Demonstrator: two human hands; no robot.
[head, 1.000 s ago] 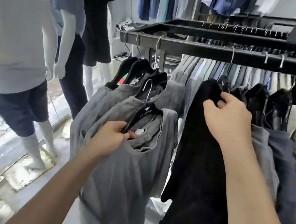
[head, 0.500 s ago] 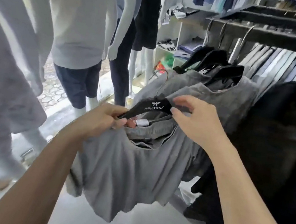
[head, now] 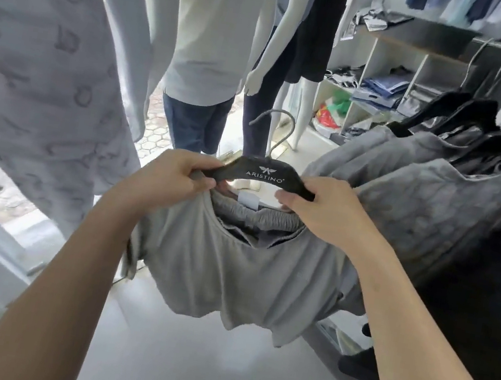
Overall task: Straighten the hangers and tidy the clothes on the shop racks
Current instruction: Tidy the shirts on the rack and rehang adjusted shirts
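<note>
Left hand [head: 175,178] and right hand [head: 320,214] each curl tight round an end of the black plastic hanger [head: 264,175], and one tilt could slide the loose grey T-shirt [head: 239,270] onto the floor [head: 182,363].

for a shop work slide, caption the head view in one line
Left hand and right hand grip the ends of a black hanger carrying a grey t-shirt.

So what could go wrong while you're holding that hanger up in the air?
The grey T-shirt sags below the black hanger, so it might slip off onto the floor. The hook sticks up free near the mannequins, so it could snag their clothes.
</note>
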